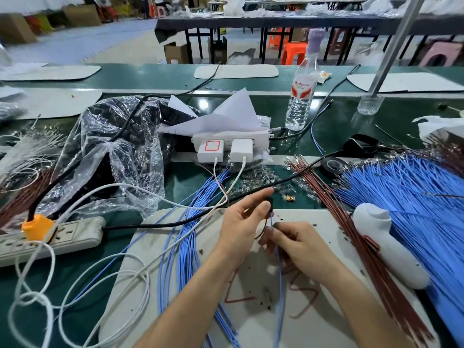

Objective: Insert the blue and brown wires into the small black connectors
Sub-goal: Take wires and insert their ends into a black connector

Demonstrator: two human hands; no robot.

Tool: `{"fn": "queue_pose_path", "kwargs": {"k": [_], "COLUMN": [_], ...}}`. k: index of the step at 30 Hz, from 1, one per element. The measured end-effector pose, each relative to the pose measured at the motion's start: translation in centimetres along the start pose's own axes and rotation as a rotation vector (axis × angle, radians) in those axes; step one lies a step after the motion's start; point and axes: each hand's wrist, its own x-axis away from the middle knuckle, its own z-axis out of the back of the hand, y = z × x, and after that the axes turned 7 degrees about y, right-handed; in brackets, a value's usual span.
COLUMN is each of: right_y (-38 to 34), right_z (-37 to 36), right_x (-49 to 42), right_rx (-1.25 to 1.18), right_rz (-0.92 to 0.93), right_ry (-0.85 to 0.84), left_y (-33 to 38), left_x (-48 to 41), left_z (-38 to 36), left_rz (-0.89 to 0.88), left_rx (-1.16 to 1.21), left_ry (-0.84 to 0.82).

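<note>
My left hand (242,223) pinches a small black connector (270,204) between thumb and fingers above the white work board (175,285). Just below it my right hand (296,243) grips a blue wire (279,272) whose top end reaches the connector's underside. A brown wire (261,231) loops down from the connector between the two hands. How deep either wire sits in the connector is hidden by my fingers. A large bundle of blue wires (406,197) and a bundle of brown wires (324,189) lie to the right.
More blue wires (198,209) run across the board's left. A white handheld tool (386,244) lies at the right. Power strips (50,237), chargers (226,146), white cables, a plastic bag (113,146), a water bottle (301,96) and small clear parts (256,182) crowd the green table.
</note>
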Motion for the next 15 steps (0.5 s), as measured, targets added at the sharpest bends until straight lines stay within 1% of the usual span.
{"fn": "queue_pose_path", "kwargs": {"k": [1,3,5,6,9,12,15], "right_y": [0.1,0.2,0.2,0.2,0.3,0.4,0.5], "right_z": [0.0,0.2,0.3,0.4,0.4,0.3,0.3], "right_x": [0.0,-0.1,-0.2,-0.2,-0.2,-0.1,-0.1], "right_rx": [0.022,0.001,-0.086,-0.127,-0.151,-0.082,-0.011], "right_rz": [0.011,0.039,0.071,0.086,0.121,0.172,0.236], "right_ry": [0.041,0.174,0.300,0.333,0.364,0.408,0.429], "left_y": [0.1,0.2,0.2,0.1,0.1,0.1,0.1], "left_x": [0.2,0.6,0.9,1.0,1.1,1.1,1.2], "left_z": [0.0,-0.1,-0.4,-0.5,-0.7,-0.7,-0.7], "left_rz": [-0.062,-0.169,-0.209,-0.220,-0.301,-0.409,-0.439], "left_rx": [-0.064,-0.149,-0.169,-0.172,-0.217,-0.319,-0.353], "left_ry": [-0.023,-0.066,-0.077,-0.077,-0.069,-0.059,-0.061]}}
